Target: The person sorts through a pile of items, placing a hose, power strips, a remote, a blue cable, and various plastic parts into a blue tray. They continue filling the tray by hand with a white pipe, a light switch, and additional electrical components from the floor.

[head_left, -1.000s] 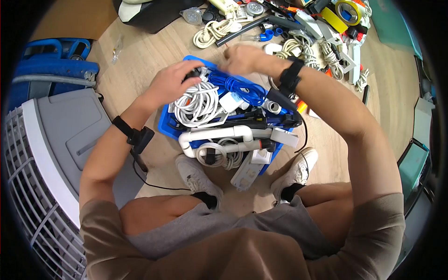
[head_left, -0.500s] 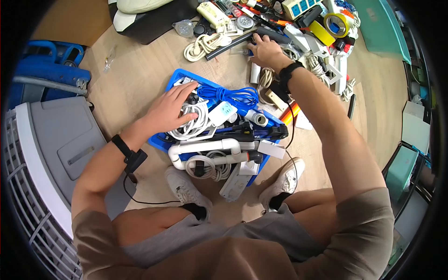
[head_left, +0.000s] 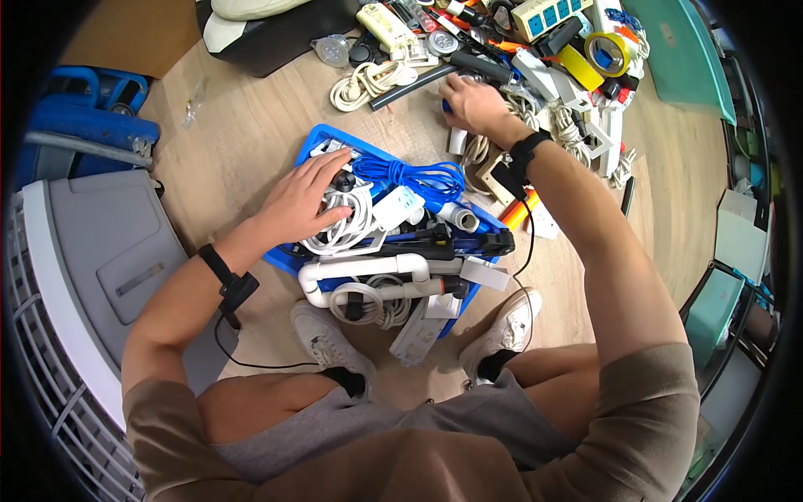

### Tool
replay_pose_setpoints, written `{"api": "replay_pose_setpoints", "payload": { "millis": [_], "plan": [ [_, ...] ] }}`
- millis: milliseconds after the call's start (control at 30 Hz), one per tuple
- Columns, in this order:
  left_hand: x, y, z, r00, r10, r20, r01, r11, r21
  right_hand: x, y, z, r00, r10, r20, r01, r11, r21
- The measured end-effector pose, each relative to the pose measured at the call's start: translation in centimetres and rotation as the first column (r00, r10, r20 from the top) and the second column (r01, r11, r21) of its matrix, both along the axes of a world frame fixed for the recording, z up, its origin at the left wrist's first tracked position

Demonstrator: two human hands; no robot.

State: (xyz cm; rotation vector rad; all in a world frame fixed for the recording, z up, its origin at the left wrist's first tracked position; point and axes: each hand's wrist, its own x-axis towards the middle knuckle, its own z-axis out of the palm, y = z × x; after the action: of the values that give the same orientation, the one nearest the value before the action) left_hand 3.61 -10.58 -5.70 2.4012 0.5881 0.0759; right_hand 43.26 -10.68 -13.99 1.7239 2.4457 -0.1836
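Observation:
My left hand (head_left: pixel 305 197) rests over the left side of a blue basket (head_left: pixel 288 261), fingers stretched and thumb apart. Beneath and beside it are a coiled white cable (head_left: pixel 355 219) and a small black part (head_left: pixel 343 180). Blue cable (head_left: pixel 410 174), a white wall socket (head_left: pixel 398 205) and a U-shaped white pipe (head_left: pixel 364 268) also lie in the basket. My right hand (head_left: pixel 477 107) is beyond the basket, at the edge of a pile, its fingers curled around a small blue object (head_left: pixel 446 106) that is mostly hidden. Just below it is a white cylinder (head_left: pixel 457 140).
The pile holds a power strip (head_left: pixel 548 17), yellow tape (head_left: pixel 606 54), cream cable (head_left: pixel 368 86) and a dark tube (head_left: pixel 410 88). A teal bin (head_left: pixel 690 63) stands at right, a grey box (head_left: pixel 125 259) at left. Thin black cords run from both wristbands.
My right hand has drawn slightly nearer to the basket, with the blue object moving along beneath its fingers. My left hand has stayed nearly in place.

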Motion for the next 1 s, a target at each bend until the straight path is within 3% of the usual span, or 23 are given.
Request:
{"api": "replay_pose_setpoints", "payload": {
  "millis": [167, 233, 333, 400, 567, 700, 767, 800, 967, 1000],
  "plan": [
    [-0.1, 0.1, -0.2, 1.000, 0.006, -0.008, -0.006, 1.000, 0.017, 2.8, 3.5, 2.4, 0.977, -0.214, -0.015, 0.209, 0.934, 0.289],
    [0.0, -0.1, -0.1, 1.000, 0.011, 0.009, -0.011, 1.000, 0.019, 3.9, 4.2, 2.8, 0.950, -0.297, 0.102, 0.254, 0.918, 0.306],
    [0.0, 0.0, 0.0, 0.999, 0.021, -0.039, -0.022, 0.999, -0.023, 4.0, 5.2, 3.0, 0.918, -0.368, 0.144, 0.336, 0.919, 0.206],
    [0.0, 0.0, -0.1, 0.999, 0.024, -0.024, -0.024, 1.000, -0.002, 3.4, 5.1, 3.1, 0.899, -0.376, 0.225, 0.378, 0.925, 0.038],
    [-0.1, 0.2, -0.1, 1.000, 0.023, 0.002, -0.023, 1.000, 0.015, 2.8, 5.3, 1.7, 0.880, -0.352, 0.318, 0.336, 0.936, 0.105],
    [-0.3, 0.3, -0.3, 1.000, 0.013, 0.014, -0.013, 1.000, 0.011, 2.6, 6.4, 1.9, 0.876, -0.410, 0.256, 0.422, 0.907, 0.007],
    [-0.3, 0.4, -0.5, 1.000, 0.009, 0.015, -0.009, 1.000, 0.012, 2.8, 6.4, 1.3, 0.871, -0.469, 0.143, 0.474, 0.881, 0.001],
    [-0.3, 0.6, -0.5, 0.999, -0.002, 0.035, 0.001, 1.000, 0.013, 3.1, 6.2, 0.5, 0.893, -0.438, 0.106, 0.433, 0.899, 0.068],
    [-1.6, 1.3, -1.2, 0.996, -0.017, 0.092, 0.022, 0.998, -0.051, 4.4, 6.1, -1.4, 0.919, -0.390, -0.060, 0.394, 0.915, 0.089],
    [-1.9, 1.4, -1.4, 0.994, 0.038, 0.103, -0.025, 0.992, -0.121, 4.7, 6.5, -1.1, 0.909, -0.412, -0.062, 0.412, 0.911, -0.013]
  ]
}}
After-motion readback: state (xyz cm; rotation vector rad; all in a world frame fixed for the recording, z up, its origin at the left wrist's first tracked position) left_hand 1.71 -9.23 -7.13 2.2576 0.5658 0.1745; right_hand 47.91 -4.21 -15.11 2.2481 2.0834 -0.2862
